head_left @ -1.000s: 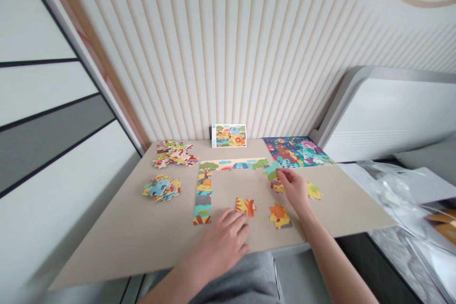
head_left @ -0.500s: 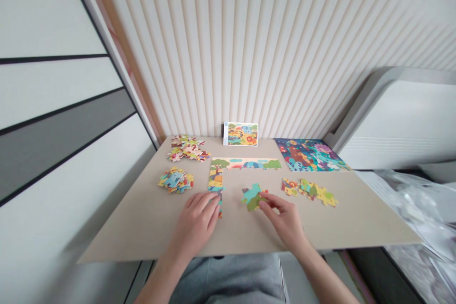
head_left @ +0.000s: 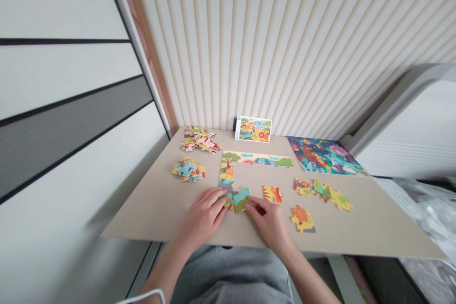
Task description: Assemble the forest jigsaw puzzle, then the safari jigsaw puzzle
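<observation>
A partly joined jigsaw puzzle border [head_left: 227, 171] lies on the table, with a top strip and a left column. At the column's lower end, my left hand [head_left: 206, 211] has its fingers and thumb on the bottom corner puzzle piece [head_left: 229, 202], partly covering it. My right hand [head_left: 269, 221] pinches the right edge of a teal and green puzzle piece [head_left: 242, 198] between thumb and fingers. That piece sits right beside the corner piece; whether they interlock I cannot tell. An orange striped puzzle piece [head_left: 272, 194] lies just past my right fingers.
Two piles of loose pieces, a near one [head_left: 188, 169] and a far one [head_left: 199, 140], lie at left. A picture card [head_left: 253, 129] leans at the back. A dark blue puzzle [head_left: 324, 156] lies back right. Loose yellow pieces [head_left: 337, 196] and an orange-yellow piece [head_left: 302, 219] lie at right.
My right hand has brought the teal and green piece left against the corner piece. The orange striped piece and the orange-yellow piece now show at right. The camera view has shifted.
</observation>
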`<state>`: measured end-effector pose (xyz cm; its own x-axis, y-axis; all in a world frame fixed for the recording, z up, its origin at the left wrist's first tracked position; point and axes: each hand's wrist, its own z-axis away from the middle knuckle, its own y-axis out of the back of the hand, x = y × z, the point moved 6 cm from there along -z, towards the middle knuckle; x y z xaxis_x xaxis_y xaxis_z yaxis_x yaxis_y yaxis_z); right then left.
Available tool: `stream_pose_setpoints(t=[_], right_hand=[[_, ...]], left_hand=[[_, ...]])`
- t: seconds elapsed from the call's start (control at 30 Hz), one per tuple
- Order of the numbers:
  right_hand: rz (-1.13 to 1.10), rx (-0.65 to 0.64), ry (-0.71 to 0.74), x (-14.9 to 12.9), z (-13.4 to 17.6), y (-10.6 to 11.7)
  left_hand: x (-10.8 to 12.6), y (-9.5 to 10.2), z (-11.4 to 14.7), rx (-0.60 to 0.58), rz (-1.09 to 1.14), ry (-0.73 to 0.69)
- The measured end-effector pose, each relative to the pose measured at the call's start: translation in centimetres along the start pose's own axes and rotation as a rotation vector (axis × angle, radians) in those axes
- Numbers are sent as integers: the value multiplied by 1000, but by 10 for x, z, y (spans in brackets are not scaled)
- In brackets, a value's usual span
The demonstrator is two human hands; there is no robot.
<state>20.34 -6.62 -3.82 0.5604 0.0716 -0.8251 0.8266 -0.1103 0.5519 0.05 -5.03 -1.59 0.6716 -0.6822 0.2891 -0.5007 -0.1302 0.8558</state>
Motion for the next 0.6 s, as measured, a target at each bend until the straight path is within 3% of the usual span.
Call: stream_pose_setpoints(t=[0.33, 0.6], right_hand=[[210, 57, 131, -17, 5, -1], [363, 6, 233, -30, 9, -6]], left_hand=[[5, 2, -1, -45, 8, -12], [8, 3, -2, -56, -7, -31]])
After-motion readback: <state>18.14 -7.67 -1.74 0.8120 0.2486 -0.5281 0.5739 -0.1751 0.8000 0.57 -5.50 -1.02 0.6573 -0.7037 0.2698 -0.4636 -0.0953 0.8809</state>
